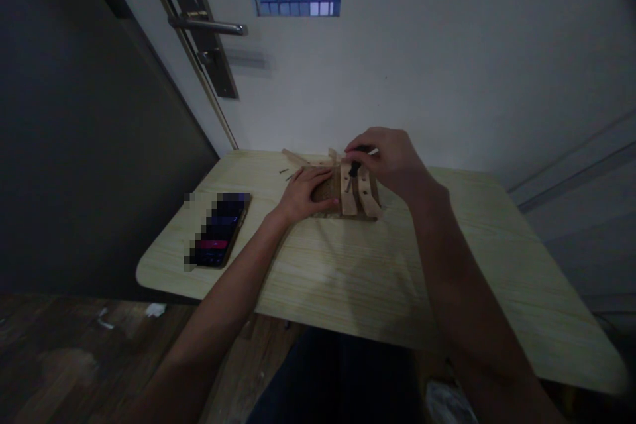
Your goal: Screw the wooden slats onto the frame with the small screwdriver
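Note:
My right hand (385,156) is closed around the dark handle of a screwdriver (354,169). Its metal shaft points down at a pale wooden piece (349,202) with holes in it. Beside that piece lies a second holed wooden piece (366,195), and both rest on a flat brown board (325,193). My left hand (304,193) lies flat with its fingers spread over the left part of this board. Where exactly the screwdriver's tip meets the wood is too small to tell.
Two screws (283,171) and a thin wooden strip (295,158) lie behind my left hand. On the left of the light wooden table (477,265) is a phone (218,232), partly blurred out. A white door (437,59) with a metal handle (213,27) stands right behind the table.

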`<state>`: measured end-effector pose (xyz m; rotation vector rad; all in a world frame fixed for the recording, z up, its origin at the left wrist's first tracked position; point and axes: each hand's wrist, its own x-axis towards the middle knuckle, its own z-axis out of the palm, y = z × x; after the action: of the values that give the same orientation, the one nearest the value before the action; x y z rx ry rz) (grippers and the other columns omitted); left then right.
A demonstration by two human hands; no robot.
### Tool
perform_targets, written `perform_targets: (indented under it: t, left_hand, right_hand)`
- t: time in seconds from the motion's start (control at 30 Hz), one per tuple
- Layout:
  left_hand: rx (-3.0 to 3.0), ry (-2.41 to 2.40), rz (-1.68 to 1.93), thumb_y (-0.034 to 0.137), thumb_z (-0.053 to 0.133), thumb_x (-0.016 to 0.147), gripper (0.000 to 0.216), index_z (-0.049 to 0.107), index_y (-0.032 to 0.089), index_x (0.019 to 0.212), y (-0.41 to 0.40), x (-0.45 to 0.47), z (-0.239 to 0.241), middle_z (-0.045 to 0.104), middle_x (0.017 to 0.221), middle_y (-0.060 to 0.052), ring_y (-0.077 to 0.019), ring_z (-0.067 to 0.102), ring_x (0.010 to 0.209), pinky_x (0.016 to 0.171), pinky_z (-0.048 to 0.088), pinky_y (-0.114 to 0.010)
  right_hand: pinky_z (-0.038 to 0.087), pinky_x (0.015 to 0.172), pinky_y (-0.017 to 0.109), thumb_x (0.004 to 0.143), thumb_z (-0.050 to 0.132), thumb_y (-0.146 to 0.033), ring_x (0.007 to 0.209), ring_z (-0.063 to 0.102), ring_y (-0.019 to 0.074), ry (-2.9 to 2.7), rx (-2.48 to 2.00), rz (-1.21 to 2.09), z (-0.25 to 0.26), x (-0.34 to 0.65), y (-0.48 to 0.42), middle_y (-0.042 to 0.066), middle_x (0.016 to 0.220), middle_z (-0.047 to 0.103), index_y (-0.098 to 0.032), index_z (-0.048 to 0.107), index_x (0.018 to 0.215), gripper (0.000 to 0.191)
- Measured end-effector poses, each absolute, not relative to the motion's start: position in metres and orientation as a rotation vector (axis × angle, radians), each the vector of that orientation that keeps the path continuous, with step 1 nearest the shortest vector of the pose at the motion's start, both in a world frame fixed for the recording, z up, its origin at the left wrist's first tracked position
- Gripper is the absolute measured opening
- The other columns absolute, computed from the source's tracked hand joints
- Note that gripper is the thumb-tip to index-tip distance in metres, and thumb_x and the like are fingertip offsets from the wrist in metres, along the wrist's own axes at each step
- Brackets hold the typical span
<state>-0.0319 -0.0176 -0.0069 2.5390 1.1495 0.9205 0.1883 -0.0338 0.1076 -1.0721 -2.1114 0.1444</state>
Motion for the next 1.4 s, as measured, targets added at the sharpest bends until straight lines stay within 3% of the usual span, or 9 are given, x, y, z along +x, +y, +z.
perform_targets:
  t: [0.17,0.33,0.47,0.6,0.73,1.0,1.2,1.3,1.4]
  left_hand:
    - [2.547,1.146,0.922,0.059,0.074,0.082,0.070,0.059,0.023,0.140,-0.017,-0.032,-0.008,0.058,0.148,-0.013,-0.0330,0.054,0.138,0.118,0.035,-0.059]
    - [2.549,1.150,0.919,0.057,0.075,0.082,0.069,0.058,0.025,0.141,-0.017,-0.032,-0.008,0.059,0.148,-0.012,-0.0329,0.053,0.138,0.118,0.035,-0.060]
    - [2.539,1.148,0.930,0.056,0.076,0.082,0.069,0.059,0.024,0.140,-0.018,-0.031,-0.006,0.059,0.147,-0.012,-0.0327,0.054,0.137,0.118,0.037,-0.058]
    - [2.535,1.155,0.923,0.058,0.075,0.082,0.070,0.059,0.024,0.140,-0.019,-0.031,-0.005,0.059,0.147,-0.012,-0.0326,0.053,0.138,0.119,0.034,-0.058]
    - [2.540,1.149,0.932,0.058,0.075,0.082,0.070,0.058,0.023,0.141,-0.017,-0.032,-0.008,0.058,0.148,-0.012,-0.0327,0.052,0.139,0.119,0.034,-0.059]
    - [2.547,1.162,0.925,0.057,0.075,0.082,0.068,0.059,0.024,0.139,-0.017,-0.032,-0.008,0.058,0.148,-0.012,-0.0324,0.053,0.138,0.119,0.034,-0.060]
    - [2.564,1.141,0.940,0.058,0.075,0.082,0.069,0.059,0.022,0.139,-0.018,-0.032,-0.007,0.059,0.147,-0.013,-0.0325,0.054,0.137,0.117,0.037,-0.056]
    - [2.574,1.126,0.955,0.057,0.075,0.082,0.069,0.060,0.021,0.139,-0.017,-0.031,-0.008,0.060,0.146,-0.013,-0.0326,0.055,0.136,0.117,0.037,-0.057]
    - [2.579,1.124,0.951,0.057,0.075,0.083,0.068,0.060,0.021,0.139,-0.017,-0.031,-0.008,0.060,0.146,-0.013,-0.0325,0.055,0.136,0.117,0.037,-0.057]
  right_hand:
    - [0.051,0.088,0.039,0.083,0.060,-0.013,0.093,0.071,0.0239,-2.147,-1.052,0.148,0.107,0.195,-0.038,0.009,0.100,0.079,-0.019,0.080,0.096,0.025]
    - [0.052,0.076,0.033,0.080,0.063,-0.013,0.080,0.071,0.0196,-2.144,-1.023,0.362,0.114,0.195,-0.043,0.006,0.096,0.079,-0.020,0.079,0.106,0.031]
    - [0.049,0.069,0.030,0.076,0.077,-0.024,0.070,0.067,0.0173,-2.086,-1.049,0.368,0.117,0.189,-0.044,0.002,0.077,0.075,-0.020,0.077,0.082,0.007]
    - [0.045,0.065,0.030,0.076,0.081,-0.036,0.063,0.062,0.0160,-2.060,-1.118,0.260,0.116,0.185,-0.042,0.000,0.067,0.070,-0.022,0.075,0.076,0.016]
    - [0.051,0.072,0.033,0.082,0.076,-0.028,0.072,0.068,0.0190,-2.091,-1.110,0.279,0.114,0.187,-0.042,0.005,0.084,0.078,-0.022,0.080,0.091,0.012]
    - [0.056,0.090,0.043,0.086,0.057,-0.013,0.100,0.071,0.0250,-2.089,-1.076,0.246,0.100,0.193,-0.038,0.011,0.117,0.077,-0.019,0.077,0.116,0.037]
    - [0.049,0.066,0.030,0.077,0.075,-0.024,0.069,0.064,0.0168,-2.096,-1.082,0.336,0.112,0.189,-0.040,0.003,0.079,0.075,-0.020,0.076,0.086,0.010]
    - [0.039,0.059,0.027,0.072,0.079,-0.031,0.060,0.054,0.0132,-2.076,-1.163,0.264,0.115,0.186,-0.042,-0.002,0.063,0.062,-0.020,0.062,0.069,0.021]
    - [0.037,0.060,0.027,0.074,0.078,-0.031,0.060,0.052,0.0130,-2.053,-1.222,0.181,0.112,0.185,-0.043,-0.002,0.064,0.059,-0.020,0.059,0.071,0.022]
